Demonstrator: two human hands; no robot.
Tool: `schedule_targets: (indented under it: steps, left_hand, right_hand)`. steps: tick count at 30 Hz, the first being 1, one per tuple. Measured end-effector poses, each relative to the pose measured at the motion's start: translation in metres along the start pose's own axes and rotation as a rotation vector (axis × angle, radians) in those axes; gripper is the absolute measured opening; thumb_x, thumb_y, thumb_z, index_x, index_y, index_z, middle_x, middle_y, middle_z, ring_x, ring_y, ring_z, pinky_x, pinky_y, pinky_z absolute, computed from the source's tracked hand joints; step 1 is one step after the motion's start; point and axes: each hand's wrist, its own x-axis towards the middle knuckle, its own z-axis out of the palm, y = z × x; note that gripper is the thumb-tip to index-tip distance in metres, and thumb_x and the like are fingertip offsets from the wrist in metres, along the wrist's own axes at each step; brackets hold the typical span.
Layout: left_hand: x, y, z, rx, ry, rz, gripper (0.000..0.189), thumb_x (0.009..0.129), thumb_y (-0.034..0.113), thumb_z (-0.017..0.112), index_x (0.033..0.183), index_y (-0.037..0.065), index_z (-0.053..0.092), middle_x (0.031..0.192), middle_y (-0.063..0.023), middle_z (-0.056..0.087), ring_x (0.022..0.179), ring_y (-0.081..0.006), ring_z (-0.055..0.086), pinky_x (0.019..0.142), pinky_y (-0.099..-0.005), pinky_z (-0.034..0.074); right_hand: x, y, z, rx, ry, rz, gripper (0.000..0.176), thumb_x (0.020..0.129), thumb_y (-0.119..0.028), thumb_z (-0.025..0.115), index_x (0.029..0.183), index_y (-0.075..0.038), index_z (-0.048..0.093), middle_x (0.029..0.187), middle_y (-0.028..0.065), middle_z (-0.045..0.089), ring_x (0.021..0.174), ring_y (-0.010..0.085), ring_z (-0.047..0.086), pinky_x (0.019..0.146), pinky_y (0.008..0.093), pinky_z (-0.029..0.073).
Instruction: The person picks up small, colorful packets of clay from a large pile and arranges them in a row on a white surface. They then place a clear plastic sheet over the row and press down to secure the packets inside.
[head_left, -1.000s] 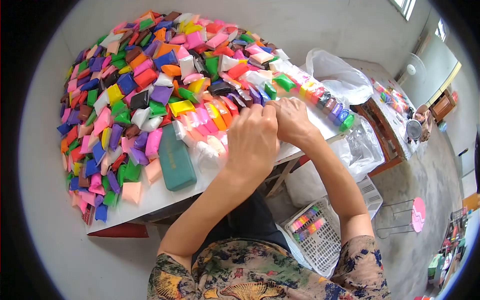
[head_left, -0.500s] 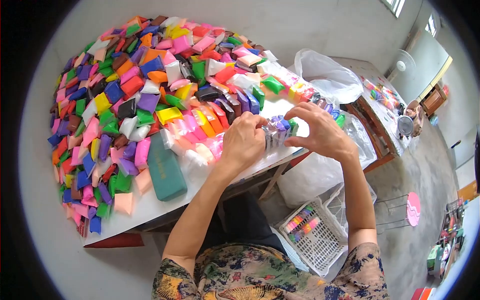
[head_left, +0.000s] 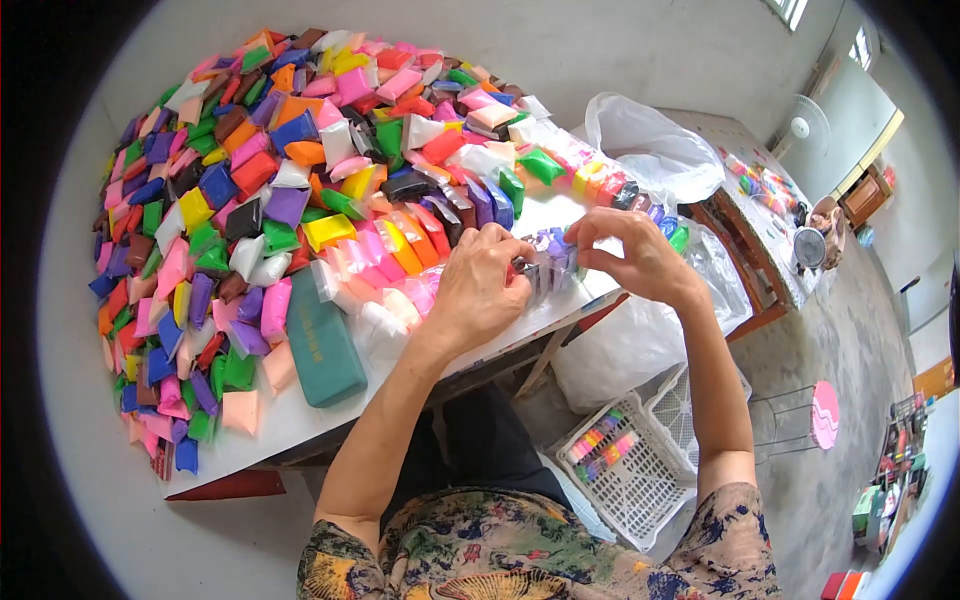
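Small wrapped packets in many colours lie heaped over the white table (head_left: 225,452). At the table's front edge, a short row of clear-wrapped packets (head_left: 548,262) stands between my two hands. My left hand (head_left: 480,283) has its fingers curled at the left end of this row, beside a dark packet; what they grip is partly hidden. My right hand (head_left: 628,250) is at the row's right end, thumb and forefinger bent close together over it. Whether something thin is between them is too small to tell. A green case (head_left: 325,345) lies left of my left hand.
Clear plastic bags (head_left: 655,150) lie at the right end of the table. Below, a white basket (head_left: 640,490) holds colourful packets on the floor. A pink-topped stool (head_left: 824,414) stands farther right, and a second table (head_left: 745,185) carries a fan.
My right hand's thumb and forefinger have drawn closer together and moved slightly left. The green packet at the row's right end no longer shows clearly. The view has shifted a little.
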Motion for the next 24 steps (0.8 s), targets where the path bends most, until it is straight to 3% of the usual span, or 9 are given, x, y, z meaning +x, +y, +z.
schedule_targets:
  steps: [4,8,11,15,18,21,24]
  left_hand:
    - [-0.001,-0.004,0.002,-0.003,-0.003,-0.002,0.033,0.079,0.012,0.059,0.108,0.002,0.069,0.107,-0.0133,0.060,0.100,-0.0305,0.054,0.094,-0.0396,0.045]
    - [-0.001,-0.004,-0.001,-0.050,-0.021,-0.022,0.037,0.077,0.012,0.062,0.113,0.002,0.067,0.104,-0.0131,0.059,0.100,-0.0298,0.053,0.095,-0.0384,0.044]
    - [-0.002,-0.003,-0.003,-0.043,-0.002,-0.047,0.041,0.076,0.012,0.064,0.116,0.002,0.065,0.104,-0.0127,0.059,0.099,-0.0294,0.053,0.095,-0.0379,0.044]
    - [-0.002,-0.002,-0.004,-0.018,0.014,-0.059,0.039,0.078,0.016,0.066,0.115,0.002,0.066,0.103,-0.0124,0.059,0.100,-0.0292,0.053,0.095,-0.0385,0.045]
    - [-0.001,0.001,-0.001,-0.147,0.077,-0.117,0.031,0.081,0.018,0.064,0.106,0.001,0.068,0.098,-0.0158,0.061,0.096,-0.0330,0.054,0.092,-0.0429,0.043]
    - [0.002,0.003,-0.004,-0.080,0.016,-0.194,0.027,0.088,0.021,0.067,0.108,0.001,0.068,0.100,-0.0126,0.063,0.097,-0.0283,0.056,0.089,-0.0393,0.046]
    - [-0.001,0.001,0.000,-0.003,0.071,-0.138,0.024,0.089,0.019,0.068,0.105,0.001,0.068,0.099,-0.0121,0.063,0.095,-0.0278,0.057,0.087,-0.0393,0.046]
  right_hand:
    - [0.004,0.012,-0.003,0.114,-0.045,0.104,0.010,0.087,-0.007,0.072,0.087,-0.001,0.064,0.084,0.0049,0.071,0.085,0.0137,0.067,0.079,0.0341,0.054]
    - [0.018,0.018,-0.015,0.192,-0.170,0.284,0.018,0.082,-0.015,0.076,0.086,-0.002,0.064,0.085,0.0053,0.072,0.083,0.0117,0.068,0.078,0.0289,0.054]
    - [0.026,0.030,-0.016,0.423,-0.223,0.327,0.018,0.082,-0.015,0.075,0.085,-0.002,0.063,0.082,0.0048,0.072,0.080,0.0119,0.068,0.077,0.0275,0.053]
    - [0.023,0.040,-0.012,0.505,-0.199,0.375,0.014,0.085,-0.015,0.074,0.086,-0.005,0.064,0.079,0.0034,0.070,0.075,0.0103,0.066,0.071,0.0255,0.051]
    - [0.020,0.045,-0.011,0.455,-0.181,0.449,0.012,0.085,-0.014,0.073,0.086,-0.006,0.064,0.075,0.0007,0.068,0.069,0.0072,0.063,0.064,0.0232,0.047]
    - [0.015,0.049,-0.007,0.493,-0.142,0.507,0.011,0.085,-0.014,0.074,0.085,-0.007,0.065,0.072,-0.0017,0.066,0.064,0.0045,0.059,0.057,0.0206,0.042]
    - [0.011,0.054,-0.004,0.489,-0.113,0.559,0.011,0.084,-0.013,0.074,0.083,-0.007,0.065,0.071,-0.0026,0.064,0.062,0.0037,0.057,0.054,0.0186,0.040]
